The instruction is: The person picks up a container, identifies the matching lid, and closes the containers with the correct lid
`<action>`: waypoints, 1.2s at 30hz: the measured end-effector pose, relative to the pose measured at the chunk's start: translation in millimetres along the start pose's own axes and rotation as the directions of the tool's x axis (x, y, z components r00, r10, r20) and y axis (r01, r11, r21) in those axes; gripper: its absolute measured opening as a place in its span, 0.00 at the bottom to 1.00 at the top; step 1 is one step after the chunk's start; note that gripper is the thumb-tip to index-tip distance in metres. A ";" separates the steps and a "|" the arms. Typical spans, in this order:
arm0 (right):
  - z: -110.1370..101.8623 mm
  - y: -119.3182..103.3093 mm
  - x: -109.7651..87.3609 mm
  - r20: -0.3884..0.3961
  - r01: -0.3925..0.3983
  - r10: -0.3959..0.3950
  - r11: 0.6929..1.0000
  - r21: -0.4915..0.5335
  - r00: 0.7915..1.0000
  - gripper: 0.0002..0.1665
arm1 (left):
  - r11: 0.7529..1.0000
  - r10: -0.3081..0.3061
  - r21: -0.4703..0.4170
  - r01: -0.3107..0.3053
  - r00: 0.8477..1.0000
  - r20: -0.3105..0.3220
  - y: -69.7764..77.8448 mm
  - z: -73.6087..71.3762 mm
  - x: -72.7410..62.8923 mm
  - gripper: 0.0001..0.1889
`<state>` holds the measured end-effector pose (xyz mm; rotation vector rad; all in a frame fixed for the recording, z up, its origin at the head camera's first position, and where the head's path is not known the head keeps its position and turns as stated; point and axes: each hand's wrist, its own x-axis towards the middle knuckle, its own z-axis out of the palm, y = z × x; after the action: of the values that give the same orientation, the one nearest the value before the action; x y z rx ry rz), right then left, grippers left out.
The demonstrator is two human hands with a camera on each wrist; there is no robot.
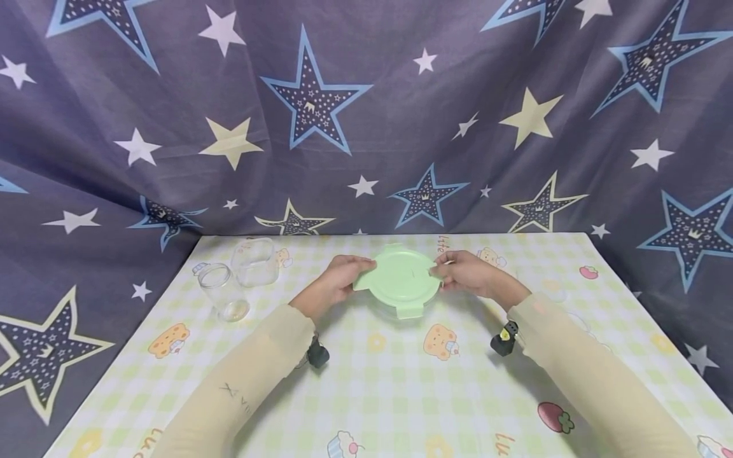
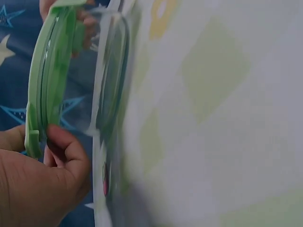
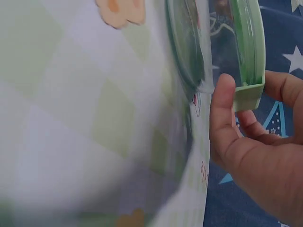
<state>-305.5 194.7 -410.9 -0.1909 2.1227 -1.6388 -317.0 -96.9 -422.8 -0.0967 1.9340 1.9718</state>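
Note:
A round clear food container (image 2: 85, 90) with a light green lid (image 1: 403, 277) stands near the back middle of the table. One of the lid's clip flaps (image 1: 409, 310) hangs down at the near side, and another juts out at the left. My left hand (image 1: 342, 278) grips the lid's left edge by that flap, with fingers above and below it in the left wrist view. On the opposite side, my right hand (image 1: 464, 275) holds the lid's right edge around a folded-down clip (image 3: 248, 97). The wrist views show the lid on the container's rim.
At the back left a clear jar (image 1: 212, 277) stands next to a clear squarish container (image 1: 254, 280). Faint transparent outlines show near my right forearm, too dim to name. A checked cloth (image 1: 366, 381) covers the table, and a starry curtain (image 1: 389, 127) hangs behind it.

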 end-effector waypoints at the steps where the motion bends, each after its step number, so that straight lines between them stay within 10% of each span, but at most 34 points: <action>1: 1.2 0.3 -1.8 0.000 -0.002 0.002 1.000 0.010 1.000 0.18 | 1.000 0.000 0.010 0.000 1.000 0.001 1.3 -1.1 1.8 0.18; 23: 42.3 11.3 -36.3 -0.168 0.004 0.000 1.000 0.026 0.986 0.18 | 0.974 0.059 0.217 -0.057 0.998 -0.002 14.6 1.6 26.2 0.12; 36: 42.3 14.3 -37.5 -0.119 -0.009 0.023 0.993 0.117 0.993 0.19 | 0.978 0.062 0.198 -0.064 0.998 0.016 12.3 0.4 30.1 0.12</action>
<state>-251.8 175.5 -422.7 -0.0393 2.1010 -1.8002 -348.6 -89.8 -420.3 0.0272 2.1398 1.8018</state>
